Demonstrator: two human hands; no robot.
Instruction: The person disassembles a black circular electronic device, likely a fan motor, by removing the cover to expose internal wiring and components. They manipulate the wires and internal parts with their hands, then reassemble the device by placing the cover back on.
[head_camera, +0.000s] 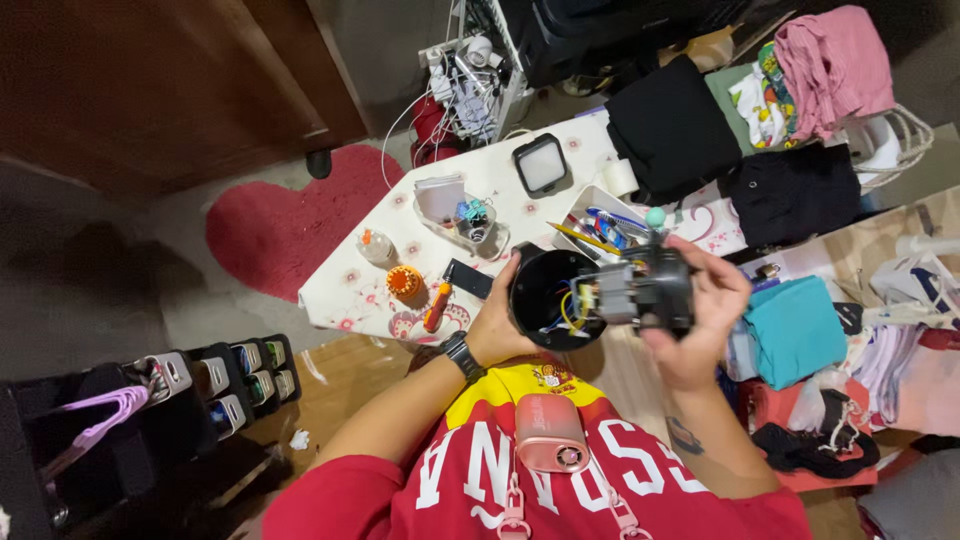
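A floral-patterned table (350, 285) stood cluttered over a wooden floor beside a red heart-shaped rug (290, 225). Above its near edge, the left hand (497, 325) gripped a round black housing (545, 298), while the right hand (700, 320) clasped the wired motor assembly (640, 292) at its mouth.

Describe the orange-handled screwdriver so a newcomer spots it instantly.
Start at the small table with the flowered cloth. Go to its near corner, just beyond the left hand holding the black round housing. The screwdriver lies there, slim with an orange grip, unlike the squat ribbed orange disc beside it.
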